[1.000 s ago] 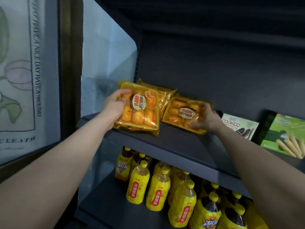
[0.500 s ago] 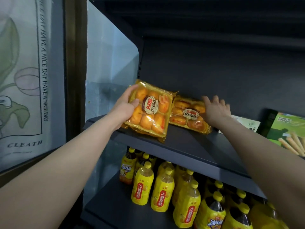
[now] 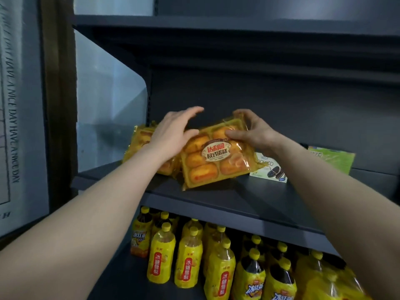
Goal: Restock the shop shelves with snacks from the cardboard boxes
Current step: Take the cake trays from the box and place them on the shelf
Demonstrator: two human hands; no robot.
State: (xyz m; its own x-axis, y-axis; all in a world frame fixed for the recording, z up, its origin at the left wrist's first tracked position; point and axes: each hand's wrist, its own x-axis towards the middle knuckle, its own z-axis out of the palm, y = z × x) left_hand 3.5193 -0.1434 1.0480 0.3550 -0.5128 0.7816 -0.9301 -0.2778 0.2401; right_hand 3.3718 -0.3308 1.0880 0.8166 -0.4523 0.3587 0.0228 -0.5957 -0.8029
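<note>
Shelf (image 3: 216, 192) free on the near side of right hand (image 3: 253, 132). Cookie box (image 3: 269, 168) blocks just right. Cake pack (image 3: 199, 176) fills left.

This is a shop, seen at a dark metal display shelf (image 3: 216, 198). Everything on it is sealed retail stock. A cake pack (image 3: 214, 156) with a printed brand label faces outward, a second cake pack (image 3: 140, 144) of the same kind lies beside it, and a cookie box (image 3: 268, 169) and a green box (image 3: 333, 159) sit further along. On the lower shelf (image 3: 121, 278), identical yellow-labelled bottles (image 3: 187, 265) stand in close rows.
</note>
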